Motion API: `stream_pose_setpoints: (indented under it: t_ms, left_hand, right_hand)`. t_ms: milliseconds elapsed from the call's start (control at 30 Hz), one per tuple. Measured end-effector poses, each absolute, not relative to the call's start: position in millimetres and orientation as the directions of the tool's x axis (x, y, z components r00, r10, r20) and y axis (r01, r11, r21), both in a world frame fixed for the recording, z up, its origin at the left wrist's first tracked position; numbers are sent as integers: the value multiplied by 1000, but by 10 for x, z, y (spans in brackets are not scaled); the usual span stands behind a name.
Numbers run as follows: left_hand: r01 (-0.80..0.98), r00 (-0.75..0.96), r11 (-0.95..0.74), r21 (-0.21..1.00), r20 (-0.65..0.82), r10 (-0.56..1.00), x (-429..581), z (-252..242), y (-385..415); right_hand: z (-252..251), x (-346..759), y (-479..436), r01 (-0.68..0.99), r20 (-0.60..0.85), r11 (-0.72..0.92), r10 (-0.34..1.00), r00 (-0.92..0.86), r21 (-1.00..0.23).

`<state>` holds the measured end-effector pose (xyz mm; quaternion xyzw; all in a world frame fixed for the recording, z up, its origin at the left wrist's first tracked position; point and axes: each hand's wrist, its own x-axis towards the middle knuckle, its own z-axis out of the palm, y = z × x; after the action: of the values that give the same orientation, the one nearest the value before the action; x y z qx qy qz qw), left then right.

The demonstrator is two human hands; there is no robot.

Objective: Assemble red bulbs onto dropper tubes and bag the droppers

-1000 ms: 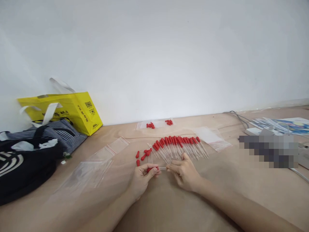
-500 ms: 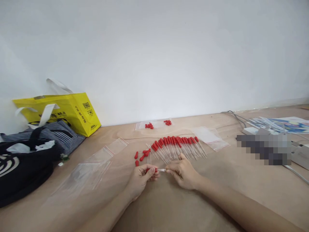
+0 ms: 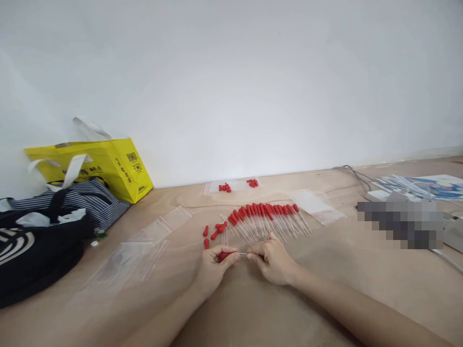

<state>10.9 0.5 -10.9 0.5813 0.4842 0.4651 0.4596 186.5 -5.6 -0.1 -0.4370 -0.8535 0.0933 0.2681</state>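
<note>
My left hand [image 3: 214, 266] is closed around a red rubber dropper bulb [image 3: 224, 256]. Out of the bulb's right side runs a thin clear dropper tube [image 3: 242, 254], pinched by the fingertips of my right hand [image 3: 272, 260]. Both hands are close together, with a short stretch of tube showing between them. Behind them, several droppers with red bulbs [image 3: 260, 210] lie fanned in a row, their clear tubes pointing toward me. Several loose red bulbs [image 3: 217, 230] lie just beyond my left hand, beside a few bare tubes [image 3: 224, 236].
More red bulbs [image 3: 224, 188] rest on a clear bag at the wall. Clear zip bags [image 3: 119, 262] lie on the left, another bag [image 3: 314, 205] behind the row. A yellow bag [image 3: 137, 178] and black bag [image 3: 39, 270] stand at left; cables and white boxes at right.
My hands have drawn closer together, and less of the tube shows between them. My left fingertips have shifted along the bulb toward the tube. The view has moved slightly.
</note>
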Motion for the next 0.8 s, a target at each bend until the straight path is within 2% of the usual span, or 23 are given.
stream_pose_setpoints:
  t_ms: [167,267,400,467,533,633,733,800]
  left_hand:
    - [191,92,-160,969,144,985,121,-117,-5]
    - [160,142,-104,982,82,987,120,-104,6]
    - [-31,255,96,995,-85,963,88,-47,43]
    - [-87,268,135,987,-108,957,57,-28,59]
    - [-28,259,72,997,-62,964,20,-30,66]
    - [243,267,-189,952,121,956,-30,-56,58]
    - [493,305,-475,729,367,879,-55,-73,43]
    - [572,331,-577,582,480,812,-53,-78,36]
  right_hand:
    - [-14,1846,-26,607,235,515,844,-482,-605]
    - [-17,1887,30,534,175,484,832,-526,-693]
    - [6,1986,106,550,258,527,831,-493,-648]
    - [7,2035,116,575,340,569,818,-463,-587]
    - [-13,2067,104,603,406,608,794,-452,-516]
    - [-79,2066,59,645,489,646,751,-444,-408]
    - [-146,2020,14,653,545,669,716,-437,-356]
    - [-171,1986,-8,650,571,677,701,-428,-345]
